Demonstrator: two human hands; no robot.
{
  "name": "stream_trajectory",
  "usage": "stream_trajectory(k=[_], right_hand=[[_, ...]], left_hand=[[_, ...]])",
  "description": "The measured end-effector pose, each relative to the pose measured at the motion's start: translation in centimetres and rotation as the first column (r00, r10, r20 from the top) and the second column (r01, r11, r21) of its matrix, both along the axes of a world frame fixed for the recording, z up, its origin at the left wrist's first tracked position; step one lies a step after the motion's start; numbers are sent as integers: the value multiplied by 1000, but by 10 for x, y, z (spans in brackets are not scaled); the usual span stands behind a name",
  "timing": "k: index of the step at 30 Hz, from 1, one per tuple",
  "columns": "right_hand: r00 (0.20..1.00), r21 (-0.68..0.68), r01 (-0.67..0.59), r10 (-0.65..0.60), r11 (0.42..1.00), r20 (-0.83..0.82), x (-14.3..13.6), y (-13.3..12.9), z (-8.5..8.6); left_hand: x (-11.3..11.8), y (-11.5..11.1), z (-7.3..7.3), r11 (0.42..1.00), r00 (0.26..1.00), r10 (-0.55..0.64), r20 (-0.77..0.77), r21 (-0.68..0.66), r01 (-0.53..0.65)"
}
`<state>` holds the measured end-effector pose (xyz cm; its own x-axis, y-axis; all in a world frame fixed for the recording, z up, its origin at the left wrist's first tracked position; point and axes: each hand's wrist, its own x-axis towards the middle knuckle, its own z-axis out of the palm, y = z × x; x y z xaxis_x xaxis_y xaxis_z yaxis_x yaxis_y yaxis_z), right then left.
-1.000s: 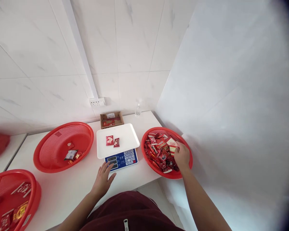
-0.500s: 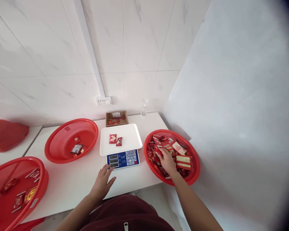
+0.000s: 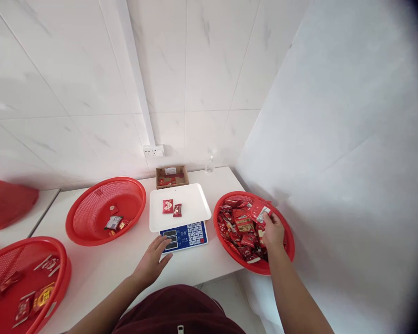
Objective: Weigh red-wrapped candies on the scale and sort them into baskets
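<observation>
And here's you, in a deep maroon fabric garment with a rounded front [image 3: 176,306], matte and plain across the middle, soft creases running over the cloth! Down at its lower centre, look, there's your small, pale silvery zip pull [image 3: 180,330], a narrow upright tab with a darker middle, cut off by the bottom edge. A thin, lighter line trims the garment's right side, too small to make out. Your left forearm [image 3: 106,301] is bare, your right forearm [image 3: 294,290] too, and your left hand [image 3: 150,263] and right hand [image 3: 273,232] are ungloved!
</observation>
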<state>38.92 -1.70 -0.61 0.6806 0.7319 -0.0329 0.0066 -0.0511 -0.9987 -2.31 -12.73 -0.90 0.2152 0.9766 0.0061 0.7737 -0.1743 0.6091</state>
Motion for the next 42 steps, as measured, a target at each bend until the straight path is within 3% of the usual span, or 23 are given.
stream_trajectory(k=[2,4,7,9,12,13,15,18,21,25,27,29,32,34,36,39,42], right_hand=[[979,45,47,-37,998,-200,-3,3,12],[940,36,9,4,999,-342,-13,3,25],[833,20,-263,238,965,-499,-53,-8,39],[701,41,-526,460,850,-545,-96,-22,43],[414,50,-847,717,529,-560,-168,-44,44],[358,52,-887,753,459,-552,-189,-51,44],[329,37,-912,781,409,-531,-221,-59,42],[347,-6,-915,778,403,-523,-242,-61,34],[344,-40,-908,689,416,-638,-244,-54,23],[396,-23,-775,457,631,-797,-244,-29,14],[399,43,-678,416,734,-817,-245,-13,13],[433,77,-622,424,779,-795,-245,2,13],[634,-84,-618,432,781,-642,-238,15,5],[771,-213,-589,464,780,-435,-222,15,-7],[844,-279,-537,508,796,-174,-196,10,-21],[821,-422,-434,542,796,179,-143,1,-39],[739,-569,-386,613,726,281,-97,-6,-48]], left_hand=[[-10,0,5,997,996,36,80,-65,-31],[-15,0,13,983,979,97,179,-172,-66],[-10,3,32,919,889,230,396,-390,-64],[0,7,46,839,747,342,570,-543,30],[15,16,58,703,426,516,743,-651,284],[17,19,59,681,336,572,748,-662,312],[17,24,55,665,218,663,716,-697,269],[6,28,42,638,156,731,664,-747,186],[-9,30,32,633,61,756,652,-751,187],[-27,31,31,628,-108,773,626,-730,270],[-36,31,33,601,-135,793,594,-729,327],[-42,31,37,579,-139,807,574,-723,377],[-47,28,42,584,-167,801,574,-689,430],[-50,26,45,595,-198,796,573,-676,435],[-53,24,45,579,-201,810,551,-697,424],[-59,20,38,514,-180,855,486,-752,413],[-64,16,29,492,-189,870,456,-767,412]])
